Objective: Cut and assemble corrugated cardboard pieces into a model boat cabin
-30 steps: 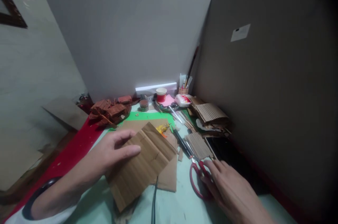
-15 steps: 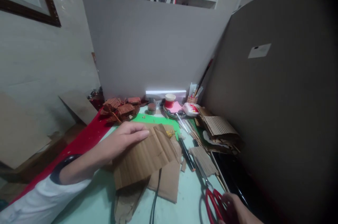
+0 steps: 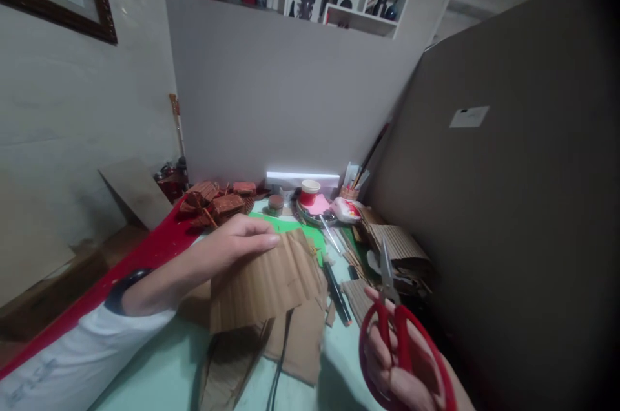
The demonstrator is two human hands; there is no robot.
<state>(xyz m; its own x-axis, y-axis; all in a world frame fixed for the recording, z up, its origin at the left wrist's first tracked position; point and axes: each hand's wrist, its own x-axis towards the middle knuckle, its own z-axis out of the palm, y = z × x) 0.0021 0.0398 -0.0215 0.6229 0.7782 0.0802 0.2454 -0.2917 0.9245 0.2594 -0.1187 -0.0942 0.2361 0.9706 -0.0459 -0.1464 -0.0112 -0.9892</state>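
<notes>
My left hand (image 3: 237, 244) grips the upper left edge of a corrugated cardboard sheet (image 3: 266, 285) and holds it tilted above the table. A black band sits on that wrist. My right hand (image 3: 402, 372) is closed around the red handles of a pair of scissors (image 3: 394, 327), lifted off the table at the lower right with the blades pointing up. Flat brown cardboard pieces (image 3: 300, 340) lie under the held sheet on the pale green mat (image 3: 169, 372).
Grey partition boards (image 3: 508, 204) wall the desk at back and right. Brown model pieces (image 3: 216, 201), a red-and-white cup (image 3: 310, 191), brushes, a black pen (image 3: 336, 285), corrugated scraps (image 3: 397, 243) and a black cable (image 3: 278, 366) crowd the desk. Shelves stand above.
My right hand has picked the scissors up from the table and raised them, blades up. My left hand has lifted the corrugated sheet and drawn it slightly back.
</notes>
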